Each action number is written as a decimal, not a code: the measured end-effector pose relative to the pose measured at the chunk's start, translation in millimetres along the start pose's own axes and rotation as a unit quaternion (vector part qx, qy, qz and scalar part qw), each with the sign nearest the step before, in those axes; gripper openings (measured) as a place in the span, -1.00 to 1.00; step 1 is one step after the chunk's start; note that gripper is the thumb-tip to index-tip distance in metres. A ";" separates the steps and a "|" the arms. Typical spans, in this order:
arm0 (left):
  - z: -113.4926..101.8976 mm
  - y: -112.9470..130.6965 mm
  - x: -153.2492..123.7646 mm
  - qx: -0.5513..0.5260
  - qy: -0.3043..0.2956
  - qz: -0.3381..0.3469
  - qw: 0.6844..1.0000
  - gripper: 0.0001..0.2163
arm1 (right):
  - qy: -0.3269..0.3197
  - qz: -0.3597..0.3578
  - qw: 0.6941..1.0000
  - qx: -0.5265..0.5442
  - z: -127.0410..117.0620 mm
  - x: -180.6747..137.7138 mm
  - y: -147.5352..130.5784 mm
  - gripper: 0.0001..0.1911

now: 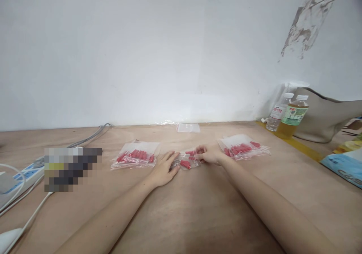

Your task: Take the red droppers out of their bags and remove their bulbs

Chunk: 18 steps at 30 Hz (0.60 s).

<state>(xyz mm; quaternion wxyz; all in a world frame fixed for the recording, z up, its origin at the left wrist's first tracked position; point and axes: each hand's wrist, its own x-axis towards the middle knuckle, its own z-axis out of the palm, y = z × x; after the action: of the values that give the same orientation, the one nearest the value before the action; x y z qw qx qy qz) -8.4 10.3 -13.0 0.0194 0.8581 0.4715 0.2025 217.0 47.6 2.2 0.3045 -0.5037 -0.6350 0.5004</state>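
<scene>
A small clear plastic bag [194, 162] with a few red cone-shaped pieces [185, 164] lies on the table between my hands. My left hand [164, 170] rests at the bag's left edge, its fingers stretched out and apart. At the right edge, my right hand [208, 155] has its fingers curled and pinched on the plastic. Left of my hands sits a stack of zip bags [138, 152] holding several red pieces. A similar stack of zip bags [241, 148] lies to the right, just beyond my right hand.
Near the wall lies a flat, pale zip bag [188, 128]. Two bottles, one clear [275, 116] and one with yellow liquid [292, 118], stand back right beside a grey bag [322, 112]. A blue tissue pack [343, 167] is at right. Cables and a power strip [26, 176] occupy the left.
</scene>
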 end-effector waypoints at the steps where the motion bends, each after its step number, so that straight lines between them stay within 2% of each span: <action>1: 0.0 0.5 0.1 0.004 -0.002 -0.002 1.000 -0.54 | -0.005 0.009 1.000 0.021 -4.3 -2.7 -1.5 -0.83; 4: 0.2 1.2 0.6 0.010 -0.008 0.000 1.000 -0.54 | -0.006 0.020 0.997 0.070 -11.8 -9.7 -3.4 -0.76; 7: 0.7 0.6 1.1 0.008 -0.009 0.004 1.000 -0.55 | 0.008 0.011 0.996 0.089 -9.4 -10.3 -0.7 -0.69; 13: 1.2 0.2 1.4 0.013 -0.002 0.010 1.000 -0.57 | 0.071 -0.026 0.995 0.068 2.6 -2.8 6.9 -0.73; 18: 1.9 0.9 2.3 0.022 -0.013 0.009 1.000 -0.61 | 0.083 -0.033 0.995 0.053 -8.5 -17.8 5.9 -0.76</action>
<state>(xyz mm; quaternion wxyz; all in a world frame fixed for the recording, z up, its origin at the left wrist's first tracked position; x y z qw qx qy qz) -5.9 11.9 -13.7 0.0052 0.8652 0.4676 0.1811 232.0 33.5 1.4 0.3991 -0.5052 -0.5963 0.4794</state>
